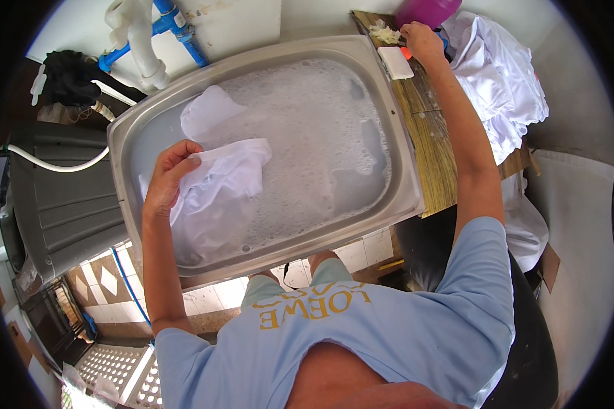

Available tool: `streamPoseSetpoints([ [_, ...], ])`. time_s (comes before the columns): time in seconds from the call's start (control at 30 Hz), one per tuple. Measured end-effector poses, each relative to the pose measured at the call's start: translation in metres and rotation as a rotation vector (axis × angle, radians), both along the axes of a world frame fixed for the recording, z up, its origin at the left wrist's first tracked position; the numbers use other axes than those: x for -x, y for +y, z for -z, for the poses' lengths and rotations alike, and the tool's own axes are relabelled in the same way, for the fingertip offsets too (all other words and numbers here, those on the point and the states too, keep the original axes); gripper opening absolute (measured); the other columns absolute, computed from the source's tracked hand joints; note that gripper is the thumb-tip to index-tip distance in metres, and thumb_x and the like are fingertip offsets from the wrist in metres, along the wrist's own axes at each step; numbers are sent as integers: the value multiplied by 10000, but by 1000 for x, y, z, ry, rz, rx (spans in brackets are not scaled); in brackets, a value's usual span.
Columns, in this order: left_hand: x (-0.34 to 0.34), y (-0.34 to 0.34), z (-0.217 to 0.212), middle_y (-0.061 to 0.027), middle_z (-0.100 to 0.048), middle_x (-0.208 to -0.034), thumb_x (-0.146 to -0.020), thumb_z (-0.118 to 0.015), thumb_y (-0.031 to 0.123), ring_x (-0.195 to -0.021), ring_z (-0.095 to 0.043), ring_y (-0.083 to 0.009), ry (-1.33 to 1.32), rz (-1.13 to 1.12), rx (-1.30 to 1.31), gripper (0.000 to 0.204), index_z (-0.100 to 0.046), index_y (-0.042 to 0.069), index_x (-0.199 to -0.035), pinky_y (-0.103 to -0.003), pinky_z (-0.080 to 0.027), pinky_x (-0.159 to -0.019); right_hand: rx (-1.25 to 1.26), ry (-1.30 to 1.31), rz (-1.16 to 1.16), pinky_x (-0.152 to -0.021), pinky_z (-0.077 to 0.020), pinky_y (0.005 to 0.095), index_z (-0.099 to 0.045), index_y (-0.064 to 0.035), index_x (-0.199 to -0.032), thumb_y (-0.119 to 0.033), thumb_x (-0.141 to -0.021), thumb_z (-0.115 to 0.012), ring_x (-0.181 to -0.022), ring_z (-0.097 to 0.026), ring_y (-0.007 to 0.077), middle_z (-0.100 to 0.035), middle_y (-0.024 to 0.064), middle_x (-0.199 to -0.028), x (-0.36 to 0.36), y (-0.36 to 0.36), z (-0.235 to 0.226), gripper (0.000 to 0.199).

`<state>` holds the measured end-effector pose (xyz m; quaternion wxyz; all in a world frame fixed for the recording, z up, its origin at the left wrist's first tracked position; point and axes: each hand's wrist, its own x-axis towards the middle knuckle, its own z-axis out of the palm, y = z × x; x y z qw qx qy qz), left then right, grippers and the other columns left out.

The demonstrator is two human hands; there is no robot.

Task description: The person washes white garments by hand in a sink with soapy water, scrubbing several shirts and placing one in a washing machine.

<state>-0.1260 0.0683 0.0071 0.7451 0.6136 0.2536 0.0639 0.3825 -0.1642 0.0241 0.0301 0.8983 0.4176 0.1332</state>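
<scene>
My left hand (167, 178) is closed on the edge of a white cloth (228, 167), lifting part of it above the water while the rest trails into the suds. Another piece of white fabric (210, 112) floats just beyond it. Both lie in a steel sink (404, 160) full of soapy water (300, 136). Over at the far right, my right hand (424, 46) reaches the wooden counter (430, 146) with curled fingers; whatever they hold is hidden. Beside that hand are a white soap-bar-shaped block (395, 63), a small orange item (406, 53) and a crumpled pale-yellow thing (383, 32).
A purple container (426, 11) stands behind my right hand. White laundry (501, 71) is heaped at the counter's right. Pipes (138, 41) run along the wall behind the sink. To the left are a dark grey plastic unit (68, 191) and a white hose (58, 165).
</scene>
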Motion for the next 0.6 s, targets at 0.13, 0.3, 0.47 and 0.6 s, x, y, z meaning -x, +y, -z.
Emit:
streamPoseSetpoints([
  [0.13,3,3,1,16,-587,-767,-788,-572,50,-694,-533,-43,-5,23,11,95,-592,17,-875,-184,-407,-660,5,30,76,-737,-485,430,-619,-153,-1003,-207,-860,-527,-926,-588,285,-595,39,-993,16,4,-16,178],
  [0.3,4,8,8,19,-584,-789,-791,-578,55,-740,-526,-42,-35,68,-12,110,-594,10,-890,-186,-407,-678,-133,-117,-55,-726,-476,431,-615,-152,-1031,-186,-851,-548,-893,-590,297,-592,63,-982,13,-2,-9,195],
  [0.47,3,9,7,25,-581,-815,-800,-579,56,-762,-520,-48,-100,86,-93,116,-599,14,-907,-195,-413,-700,-408,141,-263,-712,-499,369,-638,-96,-1018,-144,-850,-561,-839,-620,257,-615,75,-982,121,26,-4,190],
  [0.6,3,10,-6,18,-587,-817,-801,-577,58,-761,-528,-49,-92,106,16,115,-605,20,-906,-191,-416,-706,-575,866,-450,-750,-488,293,-663,-66,-966,-161,-860,-565,-845,-610,209,-630,96,-956,247,55,32,173],
])
